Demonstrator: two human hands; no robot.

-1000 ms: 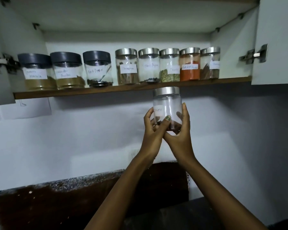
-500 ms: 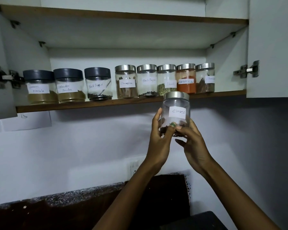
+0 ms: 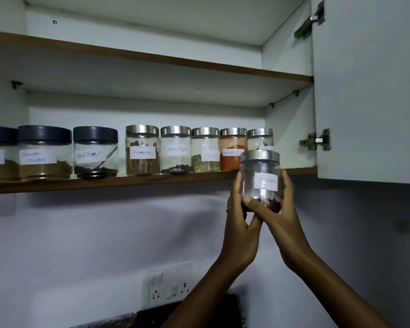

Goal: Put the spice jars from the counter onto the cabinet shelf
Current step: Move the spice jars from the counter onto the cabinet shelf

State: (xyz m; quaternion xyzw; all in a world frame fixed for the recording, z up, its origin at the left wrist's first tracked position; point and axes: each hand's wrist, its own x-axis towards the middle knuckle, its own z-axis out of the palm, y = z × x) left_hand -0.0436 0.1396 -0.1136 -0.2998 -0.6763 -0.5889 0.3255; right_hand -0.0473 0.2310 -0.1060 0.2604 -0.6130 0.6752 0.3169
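Nearest the camera, both forearms reach up from below, and the left hand (image 3: 240, 223) and right hand (image 3: 282, 216) hold the cloves jar (image 3: 260, 178) between them: each grip is curled round the lower part of the glass, the left from the left side, the right cupping the base and right side. The jar is upright, silver lid on, a few dark cloves at the bottom.

Compared with half a second ago, the jar is higher and further right. It was then below the shelf (image 3: 128, 182) edge under the middle jars; now its lid overlaps the front of the last jar in the row (image 3: 259, 138), and its base is still below the shelf edge. One second ago it hung lower still.

Beyond it, the red powder jar (image 3: 232, 150) stands just left of that last jar, with the cinnamon jar (image 3: 142, 150) further left. To the right of the last jar, a bare stretch of shelf runs to the cabinet wall (image 3: 289, 133).

I judge the lift nearly done: the jar needs a little more height, then a push inward onto that free end.
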